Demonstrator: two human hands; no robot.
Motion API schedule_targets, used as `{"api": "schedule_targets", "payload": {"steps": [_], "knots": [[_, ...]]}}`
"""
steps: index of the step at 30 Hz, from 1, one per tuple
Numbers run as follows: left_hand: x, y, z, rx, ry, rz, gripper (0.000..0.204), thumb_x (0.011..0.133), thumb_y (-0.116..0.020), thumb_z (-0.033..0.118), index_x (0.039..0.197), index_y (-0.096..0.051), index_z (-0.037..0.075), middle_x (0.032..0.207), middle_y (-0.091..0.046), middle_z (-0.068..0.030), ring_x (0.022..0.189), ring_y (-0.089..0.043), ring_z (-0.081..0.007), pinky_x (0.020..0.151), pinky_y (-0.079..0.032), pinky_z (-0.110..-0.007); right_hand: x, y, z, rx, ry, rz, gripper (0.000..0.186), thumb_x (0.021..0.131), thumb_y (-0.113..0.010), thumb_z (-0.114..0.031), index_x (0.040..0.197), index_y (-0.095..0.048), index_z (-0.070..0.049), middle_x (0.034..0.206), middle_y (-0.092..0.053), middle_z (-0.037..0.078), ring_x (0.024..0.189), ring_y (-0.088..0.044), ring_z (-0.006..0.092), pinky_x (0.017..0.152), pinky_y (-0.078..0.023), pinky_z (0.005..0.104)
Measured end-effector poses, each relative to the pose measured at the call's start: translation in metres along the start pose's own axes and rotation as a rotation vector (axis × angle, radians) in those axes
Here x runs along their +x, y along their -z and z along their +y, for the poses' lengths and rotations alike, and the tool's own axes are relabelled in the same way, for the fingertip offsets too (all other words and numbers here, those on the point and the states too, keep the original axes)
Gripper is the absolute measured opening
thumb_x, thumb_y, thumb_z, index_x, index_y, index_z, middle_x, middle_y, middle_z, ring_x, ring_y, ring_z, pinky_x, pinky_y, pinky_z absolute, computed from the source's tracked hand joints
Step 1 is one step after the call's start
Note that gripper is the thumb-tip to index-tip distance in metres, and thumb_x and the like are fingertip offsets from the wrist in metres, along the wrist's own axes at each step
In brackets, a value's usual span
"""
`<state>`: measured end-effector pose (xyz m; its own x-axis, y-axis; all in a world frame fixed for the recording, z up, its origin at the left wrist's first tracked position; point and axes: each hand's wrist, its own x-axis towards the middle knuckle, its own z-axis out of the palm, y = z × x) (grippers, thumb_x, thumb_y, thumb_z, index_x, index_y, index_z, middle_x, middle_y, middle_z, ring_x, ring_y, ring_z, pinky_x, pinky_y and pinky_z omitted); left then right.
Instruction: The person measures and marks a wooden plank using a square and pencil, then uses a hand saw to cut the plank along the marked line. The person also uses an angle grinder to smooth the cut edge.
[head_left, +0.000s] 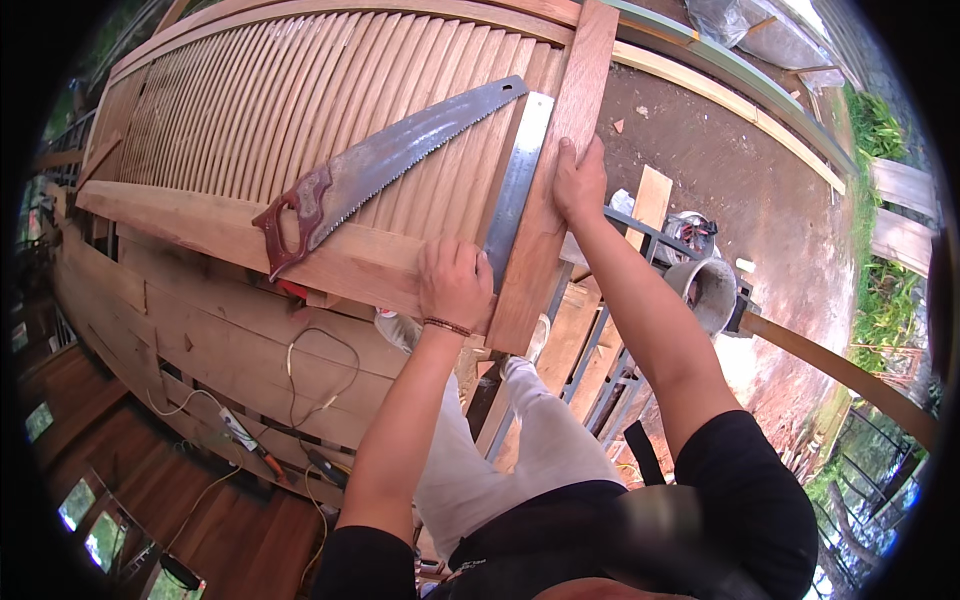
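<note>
Louvred panel, our work for now, lies flat in front of us, slats up, its near stile running along our side & its end rail crossing to our R. Our R hand is closed part-way on the rail's outer edge, thumb up along the wood; the underside's hidden, so we can't tell how far the fingers wrap. Prob. held there b/c the edge gives a good purchase & steadies the rail. Our L hand sits w/ fingers curled on the stile near the corner, just beside the lower end of the steel rule; can't tell if it grips the wood, pins the rule or only leans.

The rule lies lengthwise next to the rail's inner side, approx. parallel to it, so it prob. serves as a straight reference. Handsaw rests diag. over the slats, handle on the stile, tip up by the rule's far end, teeth toward us; no hand's on it, & the panel seems a handy shelf, w/ the handle within easy reach.

Off to our R, a grey bucket stands well apart from the panel, prob. out of the way. Below L, a power cable loops over the planks.
</note>
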<state>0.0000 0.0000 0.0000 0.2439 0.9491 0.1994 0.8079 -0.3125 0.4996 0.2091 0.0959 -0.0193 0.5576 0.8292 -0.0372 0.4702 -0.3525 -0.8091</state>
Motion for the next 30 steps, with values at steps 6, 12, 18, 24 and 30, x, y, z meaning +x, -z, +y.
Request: {"api": "schedule_targets", "payload": {"steps": [6,12,18,24,30], "knots": [[-0.0018,-0.0002,0.0033,-0.003,0.0,-0.008,0.008,0.082,-0.063,0.013,0.085,-0.058,0.007,0.092,-0.053,-0.0129,0.096,-0.05,-0.0348,0.085,-0.038,-0.048,-0.0038,0.0047,-0.0025,-0.053,-0.021,0.003,0.053,0.096,-0.054,-0.033,0.134,-0.043,0.002,0.123,-0.058,0.031,0.116,-0.056,0.0455,0.1,-0.042,0.0467],[-0.0017,-0.0001,0.0017,0.02,-0.027,0.01,0.012,0.081,-0.065,0.015,0.085,-0.057,0.007,0.092,-0.053,-0.0127,0.096,-0.051,-0.0337,0.088,-0.039,-0.047,-0.003,0.0018,-0.0022,-0.041,-0.016,0.011,0.052,0.096,-0.054,-0.035,0.131,-0.046,0.003,0.121,-0.059,0.031,0.115,-0.057,0.0461,0.099,-0.043,0.0464],[-0.0015,0.0004,0.0012,0.001,-0.045,0.019,0.011,0.081,-0.065,0.014,0.086,-0.057,0.007,0.094,-0.054,-0.0121,0.095,-0.051,-0.0336,0.084,-0.039,-0.047,-0.004,0.004,-0.0066,-0.033,0.0,0.013,0.051,0.095,-0.055,-0.035,0.13,-0.046,0.002,0.118,-0.061,0.031,0.112,-0.058,0.0464,0.097,-0.044,0.0468],[0.0008,0.0008,0.0016,0.028,-0.038,-0.01,0.011,0.081,-0.065,0.014,0.086,-0.058,0.007,0.095,-0.054,-0.0119,0.097,-0.051,-0.0333,0.087,-0.038,-0.047,-0.0024,0.0044,-0.0056,-0.071,-0.016,0.015,0.052,0.095,-0.055,-0.035,0.131,-0.046,0.002,0.119,-0.061,0.03,0.113,-0.058,0.0458,0.097,-0.044,0.0458],[0.0021,0.0011,-0.0009,0.028,-0.069,-0.035,0.011,0.081,-0.064,0.014,0.087,-0.058,0.007,0.095,-0.054,-0.0125,0.099,-0.051,-0.0336,0.089,-0.037,-0.047,-0.0031,0.0048,-0.0067,-0.048,-0.028,0.009,0.053,0.095,-0.056,-0.034,0.132,-0.046,0.002,0.119,-0.061,0.031,0.113,-0.058,0.0452,0.097,-0.044,0.0455]]}}
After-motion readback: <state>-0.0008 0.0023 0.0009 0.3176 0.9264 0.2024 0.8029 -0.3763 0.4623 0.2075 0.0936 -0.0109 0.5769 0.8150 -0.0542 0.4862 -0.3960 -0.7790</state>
